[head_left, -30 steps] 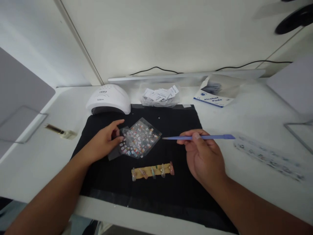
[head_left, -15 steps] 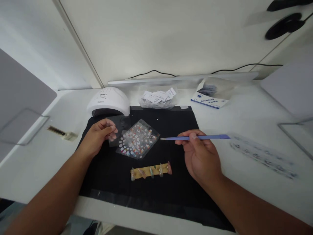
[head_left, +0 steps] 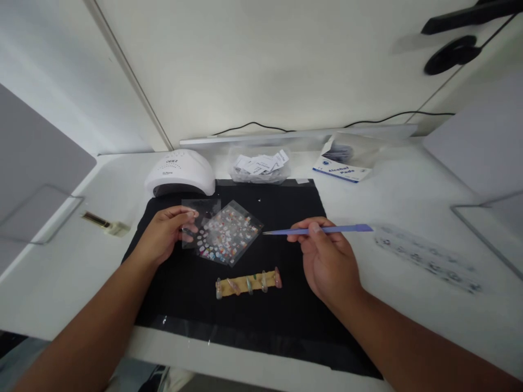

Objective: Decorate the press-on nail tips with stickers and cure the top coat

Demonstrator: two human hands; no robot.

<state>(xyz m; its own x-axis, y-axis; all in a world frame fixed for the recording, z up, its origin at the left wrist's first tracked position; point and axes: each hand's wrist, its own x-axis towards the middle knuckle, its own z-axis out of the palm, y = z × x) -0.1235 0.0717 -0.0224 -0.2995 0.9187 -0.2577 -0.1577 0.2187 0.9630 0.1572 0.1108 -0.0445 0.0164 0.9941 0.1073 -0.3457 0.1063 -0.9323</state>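
Pinching a clear glossy film (head_left: 199, 213) in left hand (head_left: 165, 234), right hand (head_left: 327, 261) clamped on slim purple tweezers (head_left: 318, 231), black cloth mat (head_left: 229, 321).

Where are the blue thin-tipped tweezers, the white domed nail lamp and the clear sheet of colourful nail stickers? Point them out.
blue thin-tipped tweezers (head_left: 343, 229), head view, on the blue shaft right of the fingers.
white domed nail lamp (head_left: 180, 171), head view, on the dome's top.
clear sheet of colourful nail stickers (head_left: 229, 233), head view, on the sheet's middle.

"Alcohol Pads" on the blue-and-white box (head_left: 342, 170); lamp (head_left: 180, 173) lettering too blurred
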